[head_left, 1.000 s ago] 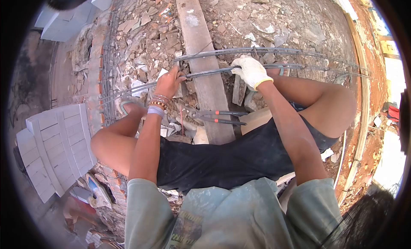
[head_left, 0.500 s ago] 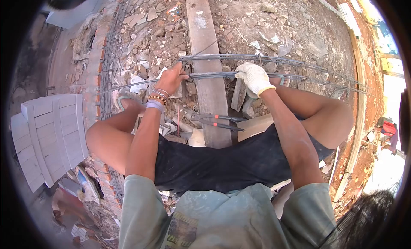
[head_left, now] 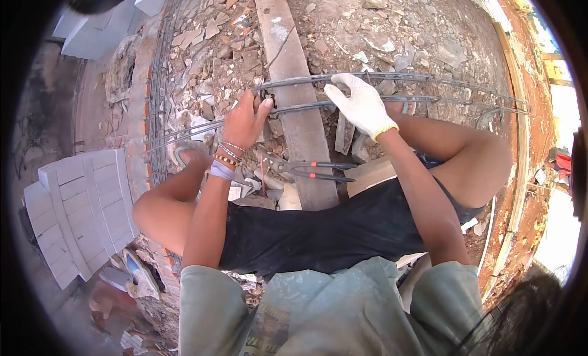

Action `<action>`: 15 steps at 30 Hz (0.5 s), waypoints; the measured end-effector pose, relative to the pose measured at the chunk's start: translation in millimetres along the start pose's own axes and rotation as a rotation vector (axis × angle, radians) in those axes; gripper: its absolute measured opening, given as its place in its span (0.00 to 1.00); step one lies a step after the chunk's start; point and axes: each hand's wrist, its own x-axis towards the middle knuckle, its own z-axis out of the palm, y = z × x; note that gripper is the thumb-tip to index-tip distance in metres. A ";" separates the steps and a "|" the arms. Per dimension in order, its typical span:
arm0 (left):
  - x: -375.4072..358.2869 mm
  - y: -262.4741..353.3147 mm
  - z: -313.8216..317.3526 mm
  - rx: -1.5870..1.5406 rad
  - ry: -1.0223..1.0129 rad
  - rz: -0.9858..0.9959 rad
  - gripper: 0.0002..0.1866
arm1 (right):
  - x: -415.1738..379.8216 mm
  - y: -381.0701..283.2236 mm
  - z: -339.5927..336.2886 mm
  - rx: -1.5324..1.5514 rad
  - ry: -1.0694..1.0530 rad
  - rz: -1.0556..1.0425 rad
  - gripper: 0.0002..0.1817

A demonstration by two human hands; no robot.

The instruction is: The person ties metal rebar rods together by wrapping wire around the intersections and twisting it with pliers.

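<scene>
Several thin steel rebar rods point(head_left: 306, 103) run left to right across a wooden plank point(head_left: 300, 135), in a near and a far bundle. My left hand point(head_left: 244, 120), bare with bracelets at the wrist, is at the near bundle, its thumb apart from the fingers. It hides part of the rods; no grip on them is visible. My right hand point(head_left: 362, 108), in a white knitted glove, is open over the rods, thumb and fingers spread. A thin wire or rod end point(head_left: 283, 46) slants up over the plank. Pincers point(head_left: 318, 170) with black handles and orange bands lie across the plank nearer me.
Broken brick and stone rubble point(head_left: 226, 62) covers the ground. At left stand stacked pale blocks point(head_left: 86, 203) and a brick edge with more rebar point(head_left: 158, 80). A long timber point(head_left: 517, 172) runs along the right. My bent legs flank the plank.
My right hand has loosened from the near rods and opened. My left hand's thumb has lifted away from them. The rods at left now show as separate lines; the view has shifted slightly.
</scene>
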 end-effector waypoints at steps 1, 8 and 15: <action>-4.7 10.9 0.9 -0.073 0.015 -0.022 0.23 | 2.1 -11.1 -3.7 0.264 -0.012 0.015 0.21; -55.0 68.6 55.0 -0.493 -0.212 -0.044 0.30 | -8.8 -72.4 -18.2 1.467 0.185 -0.028 0.18; -43.7 85.6 45.2 -0.513 -0.080 0.218 0.28 | -15.8 -76.9 -48.8 1.088 0.016 0.066 0.14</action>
